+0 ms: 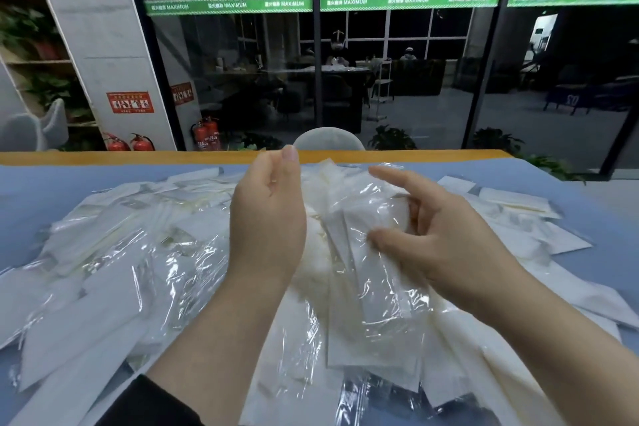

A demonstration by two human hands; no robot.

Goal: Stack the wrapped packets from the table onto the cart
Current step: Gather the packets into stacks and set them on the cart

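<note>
The right hand (446, 245) is raised over the middle of the table, palm turned inward, with its thumb pressed on the near face of a clear-wrapped packet (366, 273) and its curled fingers behind the packet's upper end, so it grips that packet; the index finger sticks out straight toward the left. The packet hangs tilted from this grip, its lower end reaching down to the heap beneath. The left hand (268, 218) stands upright just beside the packet's left edge, back of the hand toward the camera, fingers loosely bent and thumb up; whether it touches the wrap or pinches any of it cannot be told from here. Its forearm comes up from the lower left out of a dark sleeve (152, 405). Under and around both hands lies a wide, loose pile of wrapped packets (103, 270), white with glossy film, overlapping at all angles across the blue table (608, 204). Beyond the table's orange far edge stand a pale chair back (328, 140), glass walls, and red fire extinguishers (141, 142) on the floor.
</note>
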